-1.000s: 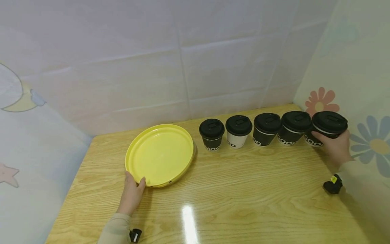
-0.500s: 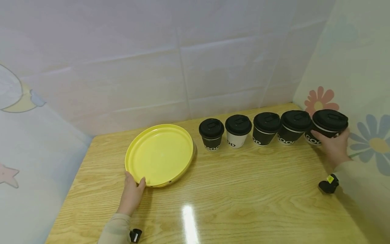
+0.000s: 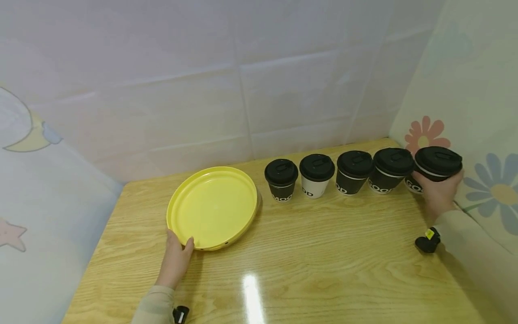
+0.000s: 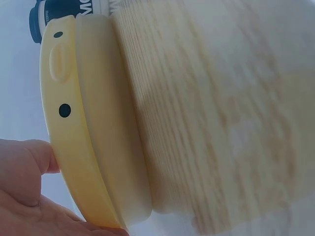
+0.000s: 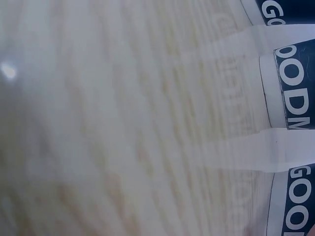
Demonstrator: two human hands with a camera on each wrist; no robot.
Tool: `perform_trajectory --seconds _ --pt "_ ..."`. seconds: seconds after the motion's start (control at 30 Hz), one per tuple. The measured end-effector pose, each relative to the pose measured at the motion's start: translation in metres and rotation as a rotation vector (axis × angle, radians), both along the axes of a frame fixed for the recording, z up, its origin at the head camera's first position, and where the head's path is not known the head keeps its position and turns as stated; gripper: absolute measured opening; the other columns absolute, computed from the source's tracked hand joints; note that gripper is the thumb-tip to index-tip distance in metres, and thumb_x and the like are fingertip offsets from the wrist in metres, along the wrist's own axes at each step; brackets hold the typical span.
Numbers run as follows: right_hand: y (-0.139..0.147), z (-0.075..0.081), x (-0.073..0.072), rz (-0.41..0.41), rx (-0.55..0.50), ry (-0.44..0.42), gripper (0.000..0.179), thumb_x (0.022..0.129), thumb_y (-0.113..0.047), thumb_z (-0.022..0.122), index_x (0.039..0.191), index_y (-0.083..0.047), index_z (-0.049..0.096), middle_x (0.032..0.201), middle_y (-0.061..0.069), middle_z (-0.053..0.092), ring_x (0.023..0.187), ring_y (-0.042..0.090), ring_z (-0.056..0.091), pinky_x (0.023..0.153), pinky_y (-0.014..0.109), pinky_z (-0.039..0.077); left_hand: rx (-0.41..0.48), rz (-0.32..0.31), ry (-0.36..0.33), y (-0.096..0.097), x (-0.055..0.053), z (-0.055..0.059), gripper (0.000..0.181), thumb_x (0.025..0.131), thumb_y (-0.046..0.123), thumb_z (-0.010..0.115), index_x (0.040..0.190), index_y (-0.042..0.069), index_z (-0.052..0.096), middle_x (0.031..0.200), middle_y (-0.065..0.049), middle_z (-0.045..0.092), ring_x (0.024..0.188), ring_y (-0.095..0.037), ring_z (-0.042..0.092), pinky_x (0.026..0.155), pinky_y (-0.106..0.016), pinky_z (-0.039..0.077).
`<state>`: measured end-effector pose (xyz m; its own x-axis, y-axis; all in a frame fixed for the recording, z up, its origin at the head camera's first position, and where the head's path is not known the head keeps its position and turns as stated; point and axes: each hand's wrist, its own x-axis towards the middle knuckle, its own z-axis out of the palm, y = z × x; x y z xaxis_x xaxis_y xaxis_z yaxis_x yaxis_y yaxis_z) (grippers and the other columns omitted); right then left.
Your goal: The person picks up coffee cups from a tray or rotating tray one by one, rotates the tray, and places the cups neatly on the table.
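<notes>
My right hand grips the rightmost black paper coffee cup, its thumb across the printed front. Fingers hide much of the cup's body. In the right wrist view that cup shows at the lower right, with a bit of fingertip in the corner. My left hand holds the near-left edge of a round yellow tray. Seen from the left wrist, the thumb presses the outer wall of the tray, which has black dots, and the other fingers lie along its lower edge.
Left of the held cup stand lidded cups in a row: two black cups, a white cup and a smaller black cup. The wooden table meets a pale back wall and a flowered right wall.
My right wrist and forearm have shifted left, and the hand now covers more of the cup's front. The cup, the tray and my left hand stay nearly where they were.
</notes>
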<state>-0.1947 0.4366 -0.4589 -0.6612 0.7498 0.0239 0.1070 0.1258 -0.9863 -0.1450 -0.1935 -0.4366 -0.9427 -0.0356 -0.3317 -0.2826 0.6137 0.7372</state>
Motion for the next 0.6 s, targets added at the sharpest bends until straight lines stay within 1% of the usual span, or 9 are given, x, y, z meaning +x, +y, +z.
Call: perform_trajectory --seconds 0.13,0.23,0.3,0.4,0.47,0.5,0.6 --pt "0.003 0.001 -0.001 -0.02 -0.03 -0.031 0.099 0.084 -0.019 0.071 0.153 -0.027 0.001 0.158 -0.008 0.013 0.14 0.003 0.016 0.112 0.017 0.012 0.005 -0.008 0.005 -0.001 0.0 -0.001 0.085 0.105 0.028 0.037 0.14 -0.007 -0.033 0.149 -0.029 -0.031 0.139 -0.045 -0.02 0.113 -0.058 -0.002" --pt "0.007 0.001 0.0 -0.009 -0.027 -0.075 0.099 0.085 -0.025 0.071 0.154 -0.027 -0.001 0.159 -0.008 0.01 0.142 0.004 0.013 0.114 0.021 0.01 0.002 -0.013 0.013 -0.002 -0.001 -0.002 0.085 0.105 0.028 0.037 0.139 -0.007 -0.033 0.149 -0.029 -0.031 0.139 -0.045 -0.02 0.113 -0.058 -0.001" --pt "0.01 0.001 0.003 0.026 -0.01 -0.106 0.099 0.086 -0.028 0.069 0.153 -0.026 -0.003 0.16 -0.005 0.006 0.144 0.007 0.009 0.116 0.025 0.008 -0.003 -0.016 0.016 -0.002 -0.001 -0.003 0.086 0.105 0.029 0.037 0.14 -0.007 -0.033 0.149 -0.029 -0.03 0.139 -0.046 -0.019 0.113 -0.058 -0.001" --pt "0.017 0.002 0.007 0.114 0.044 -0.147 0.098 0.088 -0.031 0.067 0.153 -0.024 -0.007 0.16 -0.001 0.003 0.145 0.011 0.007 0.117 0.029 0.006 -0.009 -0.016 0.013 -0.002 0.0 -0.002 0.085 0.105 0.029 0.037 0.14 -0.008 -0.032 0.15 -0.03 -0.029 0.139 -0.046 -0.019 0.113 -0.059 0.0" --pt "0.023 0.001 0.01 0.178 0.105 -0.121 0.093 0.09 -0.027 0.067 0.155 -0.022 0.0 0.159 -0.002 0.01 0.144 0.011 0.013 0.118 0.031 0.008 -0.011 -0.017 0.01 -0.002 0.0 -0.002 0.085 0.105 0.029 0.037 0.14 -0.008 -0.032 0.15 -0.03 -0.029 0.139 -0.046 -0.018 0.113 -0.059 0.0" --pt "0.026 0.001 0.011 0.203 0.129 -0.097 0.089 0.09 -0.024 0.068 0.155 -0.023 0.006 0.157 -0.005 0.017 0.142 0.01 0.017 0.117 0.029 0.011 -0.011 -0.016 0.008 -0.002 0.0 -0.001 0.085 0.105 0.03 0.037 0.14 -0.007 -0.032 0.15 -0.029 -0.029 0.139 -0.046 -0.018 0.113 -0.059 0.0" --pt "0.037 -0.001 0.014 0.27 0.201 -0.051 0.076 0.09 -0.019 0.068 0.151 -0.029 0.023 0.14 -0.017 0.036 0.135 0.007 0.029 0.116 0.025 0.016 -0.01 -0.015 0.003 -0.002 0.001 -0.001 0.085 0.105 0.031 0.036 0.14 -0.006 -0.032 0.15 -0.028 -0.03 0.139 -0.045 -0.019 0.113 -0.059 0.0"
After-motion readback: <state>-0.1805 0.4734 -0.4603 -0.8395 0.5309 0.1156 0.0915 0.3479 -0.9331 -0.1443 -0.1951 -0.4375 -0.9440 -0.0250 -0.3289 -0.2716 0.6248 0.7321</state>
